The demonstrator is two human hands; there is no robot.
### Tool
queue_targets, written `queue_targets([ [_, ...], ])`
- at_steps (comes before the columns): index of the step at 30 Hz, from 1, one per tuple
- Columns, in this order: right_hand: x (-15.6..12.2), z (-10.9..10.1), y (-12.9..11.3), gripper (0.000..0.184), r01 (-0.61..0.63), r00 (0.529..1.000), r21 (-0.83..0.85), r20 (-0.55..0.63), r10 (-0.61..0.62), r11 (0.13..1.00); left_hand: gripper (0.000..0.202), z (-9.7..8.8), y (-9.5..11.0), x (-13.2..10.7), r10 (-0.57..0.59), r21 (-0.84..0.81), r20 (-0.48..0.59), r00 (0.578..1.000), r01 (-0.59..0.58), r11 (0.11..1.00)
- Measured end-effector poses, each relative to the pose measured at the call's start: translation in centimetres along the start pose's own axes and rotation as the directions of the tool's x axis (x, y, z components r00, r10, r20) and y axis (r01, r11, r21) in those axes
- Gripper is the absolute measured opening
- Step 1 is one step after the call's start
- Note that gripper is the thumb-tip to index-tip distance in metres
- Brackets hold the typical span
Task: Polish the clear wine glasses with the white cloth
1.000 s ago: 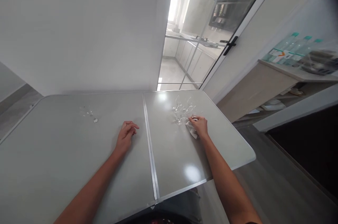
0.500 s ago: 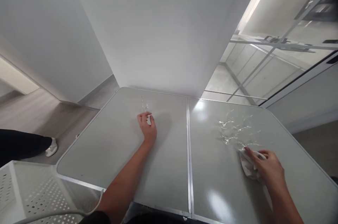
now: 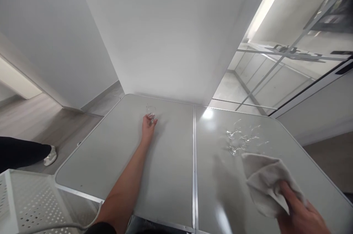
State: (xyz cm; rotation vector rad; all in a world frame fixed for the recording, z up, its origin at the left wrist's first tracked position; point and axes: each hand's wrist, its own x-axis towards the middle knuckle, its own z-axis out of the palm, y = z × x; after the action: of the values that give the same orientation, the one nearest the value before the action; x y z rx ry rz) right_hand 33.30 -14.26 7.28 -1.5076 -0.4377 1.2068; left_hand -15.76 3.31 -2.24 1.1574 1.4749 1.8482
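Observation:
My left hand (image 3: 148,125) reaches far across the grey folding table (image 3: 116,153) and its fingers close around the base of a small clear glass (image 3: 150,111) standing near the table's back edge. My right hand (image 3: 299,216), low at the right, is shut on a crumpled grey cloth (image 3: 266,182) lifted off the tabletop. Several clear glasses (image 3: 242,139) are grouped on the right half of the table, just beyond the cloth.
A metal seam (image 3: 194,164) splits the tabletop into two halves. A white perforated rack (image 3: 30,204) sits at the lower left. Another person's dark trouser leg and pale shoe (image 3: 48,157) are on the wooden floor at left. Glass doors (image 3: 275,68) stand behind right.
My left hand has reached further back and taken hold of the small glass. My right hand has lifted the cloth from the table toward me.

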Motion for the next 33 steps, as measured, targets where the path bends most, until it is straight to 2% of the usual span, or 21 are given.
queue_targets([
  [3,1.0,4.4,1.4,0.061,-0.064,0.993,-0.012,0.101,0.065,0.998,0.051,0.1,0.8,-0.3,0.019,0.038,-0.021,1.000,-0.019,0.999],
  [5,1.7,8.4,2.4,0.061,-0.126,0.970,0.003,0.211,0.122,0.992,0.051,0.4,1.7,-1.0,0.076,0.119,-0.003,0.997,-0.075,0.990],
  [6,2.0,10.5,2.8,0.060,-0.118,0.966,0.020,0.233,0.110,0.993,0.052,0.7,2.2,-1.5,0.124,0.176,0.030,0.992,-0.127,0.976],
  [8,2.5,14.4,3.3,0.052,0.065,0.980,0.022,0.189,-0.068,0.998,0.056,1.5,3.0,-2.8,0.223,0.305,0.149,0.963,-0.259,0.916],
  [9,2.8,16.1,3.5,0.047,0.224,0.966,-0.027,0.136,-0.218,0.974,0.057,2.0,3.3,-3.6,0.256,0.363,0.227,0.940,-0.325,0.873],
  [10,3.0,17.6,3.7,0.044,0.385,0.918,-0.102,0.140,-0.370,0.917,0.057,2.6,3.6,-4.4,0.271,0.409,0.310,0.911,-0.385,0.827],
  [12,3.4,19.9,4.1,0.043,0.589,0.797,-0.172,0.284,-0.532,0.790,0.056,3.5,4.0,-5.8,0.267,0.456,0.464,0.845,-0.486,0.746],
  [13,3.5,20.8,4.4,0.041,0.639,0.751,-0.183,0.356,-0.556,0.747,0.056,3.8,4.2,-6.3,0.258,0.465,0.523,0.813,-0.525,0.713],
  [15,3.6,21.7,5.0,0.040,0.672,0.705,-0.193,0.459,-0.540,0.714,0.057,4.2,4.4,-7.0,0.243,0.467,0.604,0.759,-0.584,0.664],
  [19,3.4,21.5,5.3,0.055,0.608,0.662,-0.152,0.639,-0.393,0.779,0.059,4.1,4.6,-6.9,0.233,0.412,0.688,0.687,-0.634,0.654],
  [23,3.3,20.4,4.5,0.072,0.562,0.544,-0.089,0.789,-0.286,0.822,0.058,4.2,5.2,-7.1,0.183,0.323,0.791,0.583,-0.654,0.684],
  [25,3.4,20.0,4.2,0.071,0.563,0.508,-0.084,0.819,-0.264,0.822,0.055,4.6,5.9,-7.5,0.148,0.297,0.814,0.562,-0.621,0.725],
  [26,3.4,19.9,4.2,0.070,0.564,0.498,-0.078,0.826,-0.263,0.822,0.054,4.8,6.3,-7.7,0.129,0.292,0.809,0.574,-0.581,0.760],
  [28,3.5,19.6,4.2,0.067,0.580,0.480,-0.050,0.828,-0.291,0.813,0.054,5.1,7.4,-7.9,0.050,0.286,0.792,0.608,-0.442,0.850],
  [29,3.6,19.4,4.3,0.066,0.604,0.462,-0.034,0.829,-0.315,0.797,0.053,5.2,8.0,-7.8,-0.020,0.284,0.794,0.608,-0.341,0.896],
  [30,3.6,19.2,4.3,0.065,0.639,0.430,-0.019,0.838,-0.337,0.769,0.052,5.2,8.6,-7.6,-0.108,0.284,0.808,0.579,-0.222,0.933],
  [31,3.8,19.0,4.4,0.064,0.680,0.381,-0.001,0.855,-0.352,0.733,0.050,5.2,9.2,-7.4,-0.203,0.291,0.832,0.517,-0.094,0.952],
  [33,3.9,18.6,4.4,0.061,0.756,0.241,0.054,0.904,-0.354,0.653,0.045,4.9,10.1,-6.7,-0.358,0.331,0.875,0.325,0.138,0.934],
])
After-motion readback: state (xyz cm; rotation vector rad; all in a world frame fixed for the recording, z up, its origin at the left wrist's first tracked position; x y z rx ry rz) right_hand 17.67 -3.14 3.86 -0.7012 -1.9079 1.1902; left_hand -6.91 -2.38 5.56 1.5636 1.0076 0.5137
